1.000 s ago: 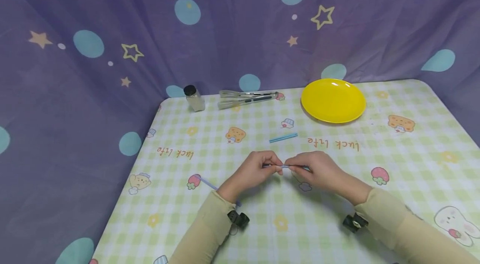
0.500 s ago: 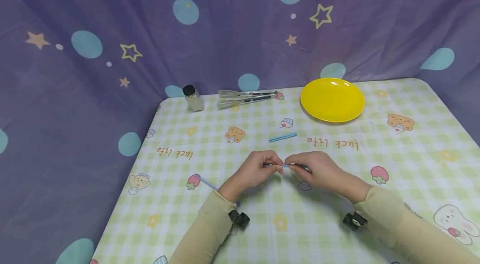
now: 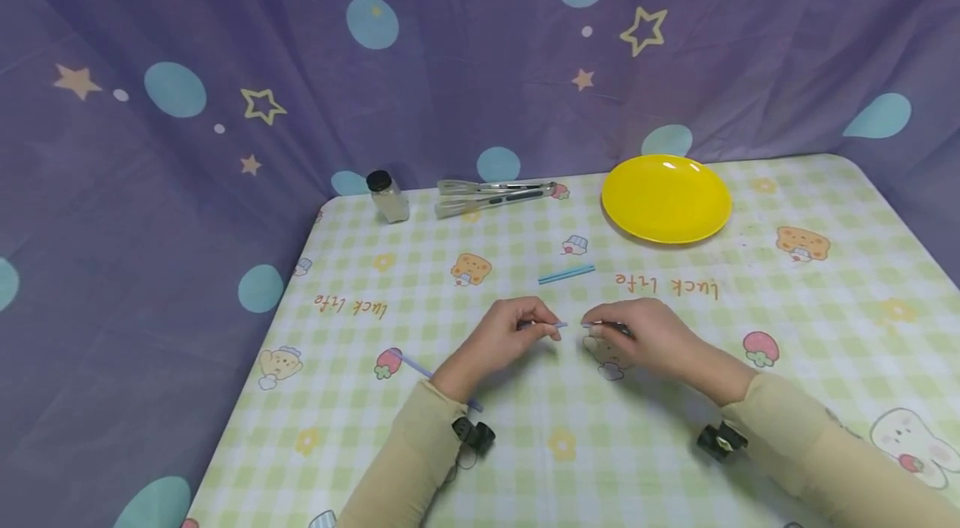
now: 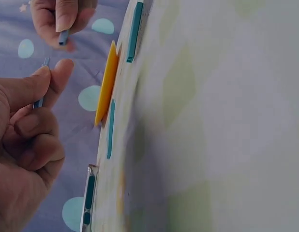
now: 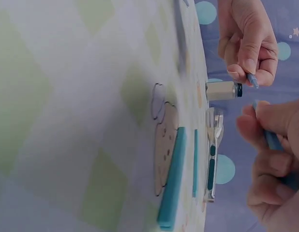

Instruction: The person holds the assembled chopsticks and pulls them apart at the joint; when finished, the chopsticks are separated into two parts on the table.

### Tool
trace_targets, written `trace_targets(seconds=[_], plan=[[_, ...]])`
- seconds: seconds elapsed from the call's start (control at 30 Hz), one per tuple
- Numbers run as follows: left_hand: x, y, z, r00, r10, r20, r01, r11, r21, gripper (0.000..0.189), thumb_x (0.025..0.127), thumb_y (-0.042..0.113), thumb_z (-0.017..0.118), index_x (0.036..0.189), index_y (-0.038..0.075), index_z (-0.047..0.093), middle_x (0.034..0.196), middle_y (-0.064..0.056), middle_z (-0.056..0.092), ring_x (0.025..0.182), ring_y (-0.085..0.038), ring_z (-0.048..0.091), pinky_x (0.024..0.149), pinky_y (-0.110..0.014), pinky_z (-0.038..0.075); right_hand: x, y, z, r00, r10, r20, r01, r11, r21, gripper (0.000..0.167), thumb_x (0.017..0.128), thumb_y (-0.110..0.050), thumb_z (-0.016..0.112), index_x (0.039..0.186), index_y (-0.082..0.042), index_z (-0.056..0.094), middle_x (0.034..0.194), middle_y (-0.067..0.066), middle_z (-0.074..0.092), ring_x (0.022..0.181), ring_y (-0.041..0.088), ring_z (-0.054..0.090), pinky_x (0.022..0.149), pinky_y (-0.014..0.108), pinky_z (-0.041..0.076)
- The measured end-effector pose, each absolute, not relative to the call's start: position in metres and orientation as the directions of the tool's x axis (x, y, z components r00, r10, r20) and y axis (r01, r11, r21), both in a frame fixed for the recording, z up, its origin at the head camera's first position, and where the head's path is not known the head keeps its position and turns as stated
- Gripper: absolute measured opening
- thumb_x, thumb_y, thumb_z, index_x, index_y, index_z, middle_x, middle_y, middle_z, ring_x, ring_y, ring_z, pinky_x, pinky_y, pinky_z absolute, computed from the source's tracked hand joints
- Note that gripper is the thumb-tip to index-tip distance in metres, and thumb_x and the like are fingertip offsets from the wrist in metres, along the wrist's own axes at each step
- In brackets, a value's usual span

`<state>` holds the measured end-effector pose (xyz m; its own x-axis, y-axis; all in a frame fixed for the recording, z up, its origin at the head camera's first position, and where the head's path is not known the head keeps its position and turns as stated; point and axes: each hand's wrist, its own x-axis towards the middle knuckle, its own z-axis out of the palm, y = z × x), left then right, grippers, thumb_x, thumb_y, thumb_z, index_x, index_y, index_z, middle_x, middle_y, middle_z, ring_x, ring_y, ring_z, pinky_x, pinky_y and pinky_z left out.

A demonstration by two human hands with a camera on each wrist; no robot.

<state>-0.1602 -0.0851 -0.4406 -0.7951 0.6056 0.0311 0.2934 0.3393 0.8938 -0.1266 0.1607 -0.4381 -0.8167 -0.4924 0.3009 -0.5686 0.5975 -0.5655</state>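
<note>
My left hand point(image 3: 495, 341) pinches a thin blue stick point(image 4: 38, 102) between thumb and forefinger, its tip pointing right. Opposite it, my right hand point(image 3: 652, 336) holds a second thin blue stick point(image 5: 272, 139), its tip facing the first across a small gap. Both hands are raised above the checked tablecloth. Beyond them lies a pair of slim teal sticks point(image 3: 566, 275), side by side. A thicker-looking teal bar point(image 5: 172, 181) lies under the right hand, hidden in the head view. A lavender stick point(image 3: 414, 364) lies partly beneath the left wrist.
Along the back edge stand a black-capped jar point(image 3: 388, 197) and metal tongs point(image 3: 495, 199). A yellow plate point(image 3: 666, 200) sits at the back right. A purple curtain point(image 3: 450, 53) hangs right behind the table point(image 3: 825, 328).
The hands were together with the stick ends meeting between the fingertips. Now they have drawn slightly apart, right hand to the right and left hand a little left, each with its stick.
</note>
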Motion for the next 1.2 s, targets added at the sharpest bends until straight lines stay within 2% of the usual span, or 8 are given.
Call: trace_targets(seconds=[0.1,0.17,0.27,0.37,0.5,0.63,0.83,1.2], plan=[[-0.163,-0.087,-0.44,-0.785,0.619,0.02,0.306,0.36,0.881,0.012,0.097,0.006,0.06,0.103,0.006,0.07,0.091,0.003,0.073,0.065,-0.02,0.055,0.06,-0.022,0.04,-0.127,0.164,-0.439,-0.871,-0.414,0.265,-0.485,0.639,-0.597,0.002,0.089,-0.02,0.073,0.088,-0.018,0.073,0.078,-0.014,0.067,0.064,0.002,0.054,0.062,0.027,0.046],[-0.165,-0.087,-0.439,-0.774,0.633,0.002,0.309,0.375,0.874,0.017,0.098,0.004,0.056,0.109,0.008,0.069,0.096,0.003,0.073,0.065,-0.019,0.054,0.061,-0.023,0.04,-0.128,0.166,-0.439,-0.899,-0.359,0.251,-0.435,0.663,-0.61,0.007,0.087,-0.024,0.075,0.082,-0.021,0.071,0.071,-0.016,0.063,0.06,0.003,0.05,0.058,0.026,0.043],[-0.168,-0.088,-0.44,-0.774,0.633,-0.027,0.305,0.41,0.86,0.024,0.099,0.002,0.053,0.118,0.009,0.067,0.102,0.001,0.073,0.069,-0.02,0.061,0.063,-0.023,0.043,-0.129,0.17,-0.439,-0.925,-0.3,0.233,-0.379,0.687,-0.62,0.009,0.086,-0.024,0.076,0.08,-0.021,0.07,0.069,-0.015,0.06,0.059,0.006,0.048,0.059,0.027,0.041],[-0.171,-0.087,-0.442,-0.81,0.585,-0.051,0.29,0.474,0.832,0.025,0.099,0.004,0.056,0.121,0.008,0.067,0.102,0.0,0.073,0.073,-0.02,0.066,0.063,-0.023,0.047,-0.129,0.174,-0.439,-0.938,-0.28,0.204,-0.345,0.692,-0.634,0.006,0.09,-0.019,0.071,0.086,-0.015,0.072,0.075,-0.007,0.065,0.06,0.009,0.048,0.059,0.028,0.041],[-0.176,-0.083,-0.442,-0.873,0.487,-0.038,0.29,0.58,0.762,0.016,0.095,0.012,0.064,0.108,0.011,0.073,0.092,0.003,0.074,0.074,-0.011,0.066,0.067,-0.024,0.049,-0.131,0.179,-0.44,-0.946,-0.282,0.158,-0.314,0.685,-0.658,0.012,0.094,-0.009,0.063,0.1,-0.006,0.073,0.094,0.006,0.072,0.066,0.011,0.052,0.063,0.03,0.045],[-0.182,-0.076,-0.441,-0.916,0.402,-0.004,0.288,0.663,0.69,0.005,0.09,0.017,0.072,0.093,0.014,0.075,0.083,0.007,0.072,0.073,-0.004,0.062,0.071,-0.024,0.05,-0.133,0.183,-0.441,-0.951,-0.287,0.112,-0.285,0.684,-0.671,0.017,0.093,-0.007,0.063,0.106,-0.005,0.073,0.104,0.008,0.071,0.08,0.015,0.062,0.074,0.039,0.05],[-0.195,-0.06,-0.442,-0.951,0.309,0.015,0.241,0.71,0.661,0.007,0.085,0.017,0.077,0.08,0.015,0.073,0.075,0.007,0.068,0.068,-0.007,0.06,0.067,-0.025,0.048,-0.136,0.185,-0.444,-0.959,-0.268,0.089,-0.255,0.688,-0.679,0.005,0.09,-0.011,0.069,0.092,-0.009,0.074,0.09,0.0,0.072,0.085,0.021,0.066,0.08,0.046,0.05],[-0.217,-0.031,-0.447,-0.968,0.251,-0.012,0.193,0.773,0.605,0.014,0.081,0.021,0.081,0.072,0.017,0.071,0.07,0.009,0.065,0.068,-0.008,0.057,0.07,-0.025,0.046,-0.143,0.182,-0.454,-0.972,-0.236,0.019,-0.188,0.724,-0.664,0.006,0.085,-0.017,0.076,0.081,-0.014,0.073,0.076,-0.007,0.065,0.071,0.014,0.054,0.073,0.036,0.044]])
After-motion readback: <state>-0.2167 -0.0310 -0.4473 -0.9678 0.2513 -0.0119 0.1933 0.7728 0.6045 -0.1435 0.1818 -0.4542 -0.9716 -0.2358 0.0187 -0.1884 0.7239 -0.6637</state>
